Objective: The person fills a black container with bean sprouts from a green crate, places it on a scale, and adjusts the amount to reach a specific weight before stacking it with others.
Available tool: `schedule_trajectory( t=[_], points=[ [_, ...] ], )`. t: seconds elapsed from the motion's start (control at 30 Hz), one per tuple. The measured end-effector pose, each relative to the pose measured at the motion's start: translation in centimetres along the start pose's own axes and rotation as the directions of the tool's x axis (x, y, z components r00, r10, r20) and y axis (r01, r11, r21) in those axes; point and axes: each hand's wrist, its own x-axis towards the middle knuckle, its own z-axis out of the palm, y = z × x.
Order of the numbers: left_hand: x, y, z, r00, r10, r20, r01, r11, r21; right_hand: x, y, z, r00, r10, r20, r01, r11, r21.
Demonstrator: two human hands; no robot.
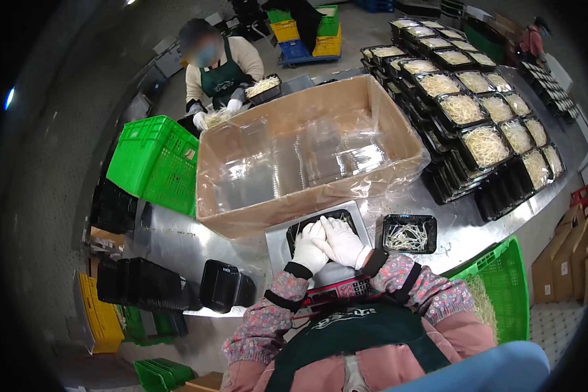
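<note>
Both my hands, in white gloves, lie close together over a black plastic tray [340,213] on the metal plate of a weighing scale [277,245]. My left hand [311,249] rests at the tray's left part with its fingers stretched forward. Beside it, my right hand [343,244] lies with extended fingers pointing left across the tray, touching the left hand. Most of what the tray holds is hidden beneath the gloves. To the right of the scale sits another black tray [387,243] with a loose, small amount of bean sprouts [408,235].
A large lined cardboard box [261,215] with clear plastic lids stands ahead. Stacked trays of sprouts [487,145] rise at right. Black trays [144,284] lie left. A green crate [516,281] with sprouts is at my right. Across the table, a gloved co-worker [225,75] handles sprouts.
</note>
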Motion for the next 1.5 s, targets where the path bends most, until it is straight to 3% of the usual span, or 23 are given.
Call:
schedule_trajectory(
  t=[0.03, 0.07, 0.13, 0.2, 0.33, 0.43, 0.47, 0.5, 0.53, 0.6, 0.67, 0.73, 0.8, 0.87, 1.0, 1.07, 1.17, 1.2, 1.23, 1.27, 1.37, 1.47, 1.5],
  points=[
    [0.5, 0.6, -0.9, 0.987, -0.105, 0.121, 0.112, 0.992, -0.054, -0.1, -0.2, 0.6, 1.000, 0.016, -0.010, -0.016, 0.999, -0.035],
    [0.3, 0.4, -0.5, 0.987, -0.117, 0.114, 0.123, 0.991, -0.049, 0.0, -0.3, 1.0, 1.000, 0.004, -0.003, -0.004, 0.999, -0.032],
    [0.4, 0.8, -0.3, 0.997, -0.038, -0.062, 0.041, 0.998, 0.049, 0.0, -0.3, 0.9, 1.000, 0.017, -0.013, -0.018, 0.999, -0.027],
    [-0.1, 1.2, -0.7, 0.996, -0.090, 0.010, 0.090, 0.996, 0.023, -0.3, -0.4, -0.1, 0.996, 0.048, 0.079, -0.049, 0.999, 0.005],
    [-1.5, 1.9, -3.5, 1.000, -0.011, -0.007, 0.012, 0.996, 0.091, -0.3, -1.2, -5.5, 0.984, -0.109, 0.140, 0.083, 0.981, 0.177],
    [-2.1, 1.1, -5.7, 0.932, -0.228, -0.281, 0.196, 0.971, -0.138, 2.1, -0.7, -11.4, 0.995, -0.097, 0.000, 0.095, 0.978, 0.188],
    [-2.8, 0.1, -5.2, 0.860, -0.362, -0.359, 0.286, 0.925, -0.249, 3.6, 1.1, -12.7, 1.000, -0.025, -0.002, 0.024, 0.921, 0.389],
    [-3.2, -0.3, -5.0, 0.814, -0.441, -0.378, 0.352, 0.892, -0.283, 4.7, 0.9, -15.7, 0.992, 0.051, -0.113, -0.015, 0.953, 0.304],
    [-3.4, 0.0, -4.9, 0.803, -0.458, -0.380, 0.373, 0.885, -0.279, 6.7, 5.3, -15.2, 0.963, 0.066, -0.263, -0.013, 0.980, 0.197],
    [-3.5, 1.0, -4.5, 0.824, -0.546, -0.151, 0.509, 0.831, -0.225, 10.7, 11.9, -16.1, 0.922, 0.111, -0.371, -0.116, 0.993, 0.008],
    [-3.6, 1.9, -3.2, 0.908, -0.401, -0.118, 0.406, 0.914, 0.016, 13.4, 17.1, -16.9, 0.931, 0.234, -0.281, -0.313, 0.907, -0.283],
    [-3.6, 2.9, -2.4, 0.950, -0.309, -0.035, 0.310, 0.950, 0.034, 14.5, 22.0, -15.9, 0.947, 0.247, -0.205, -0.319, 0.801, -0.507],
    [-3.3, 3.1, -3.0, 0.951, -0.303, -0.067, 0.304, 0.953, 0.009, 15.3, 22.6, -16.6, 0.942, 0.328, -0.070, -0.309, 0.772, -0.555],
    [-3.4, 2.7, -3.6, 0.939, -0.309, -0.150, 0.264, 0.928, -0.261, 15.7, 22.8, -16.8, 0.932, 0.361, -0.040, -0.322, 0.770, -0.551],
    [-2.4, 2.6, -4.2, 0.876, -0.437, -0.205, 0.296, 0.822, -0.486, 14.6, 23.5, -17.5, 0.973, 0.219, -0.073, -0.223, 0.807, -0.547],
    [-2.2, 1.9, -2.7, 0.869, -0.451, -0.204, 0.324, 0.830, -0.454, 14.2, 24.3, -17.4, 0.960, -0.001, -0.280, -0.169, 0.794, -0.584],
    [-1.8, 1.6, -1.4, 0.925, -0.284, -0.252, 0.230, 0.947, -0.224, 12.9, 22.2, -19.2, 0.945, -0.117, -0.306, -0.113, 0.761, -0.639],
    [-1.6, 1.7, -1.7, 0.927, -0.278, -0.251, 0.224, 0.949, -0.223, 12.4, 21.7, -19.8, 0.933, -0.154, -0.326, -0.103, 0.754, -0.649],
    [-1.4, 1.6, -2.1, 0.894, -0.347, -0.283, 0.233, 0.900, -0.367, 12.0, 21.3, -20.3, 0.927, -0.183, -0.326, -0.089, 0.738, -0.669],
    [-1.2, 1.6, -2.5, 0.856, -0.421, -0.302, 0.231, 0.832, -0.505, 11.6, 20.8, -20.7, 0.928, -0.180, -0.327, -0.093, 0.738, -0.669],
    [-1.0, 1.1, -3.7, 0.831, -0.459, -0.316, 0.209, 0.782, -0.587, 10.7, 19.9, -21.0, 0.914, -0.142, -0.380, -0.165, 0.726, -0.668],
    [-0.6, 1.2, -4.7, 0.843, -0.408, -0.350, 0.132, 0.788, -0.601, 9.7, 18.9, -21.1, 0.910, -0.084, -0.407, -0.219, 0.735, -0.642],
    [-0.2, 1.6, -4.9, 0.898, -0.276, -0.342, 0.059, 0.847, -0.529, 9.4, 18.8, -21.2, 0.908, -0.083, -0.411, -0.224, 0.731, -0.644]
  ],
)
